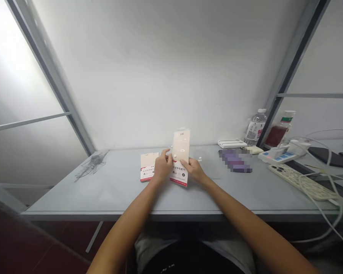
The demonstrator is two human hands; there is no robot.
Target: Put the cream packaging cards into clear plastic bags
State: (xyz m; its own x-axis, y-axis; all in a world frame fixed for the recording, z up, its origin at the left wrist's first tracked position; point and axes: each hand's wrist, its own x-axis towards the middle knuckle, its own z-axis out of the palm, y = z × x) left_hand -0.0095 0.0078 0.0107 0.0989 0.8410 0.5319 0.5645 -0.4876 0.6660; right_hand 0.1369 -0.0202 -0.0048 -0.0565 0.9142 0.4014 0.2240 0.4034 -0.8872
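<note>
In the head view a flat ruler-set pack [180, 167], beige above with a white and red printed lower part, stands tilted above the desk. My right hand [196, 170] grips its right edge, thumb on the front. My left hand [162, 163] is at the left edge, its fingers bent and touching the pack near a small white round piece [175, 156]; the fingers behind are hidden. Clear plastic shows at the pack's top. Left of it, similar packs [147, 167] lie on the desk, partly covered by my left hand.
On the grey desk [117, 198], crumpled clear plastic [93, 163] lies far left. Small white pieces [200, 159] sit right of my hands. Farther right are a purple blurred item [236, 161], a white box-like device [232, 144], bottles [255, 127], a power strip [284, 152], a phone [303, 182] and loose cables.
</note>
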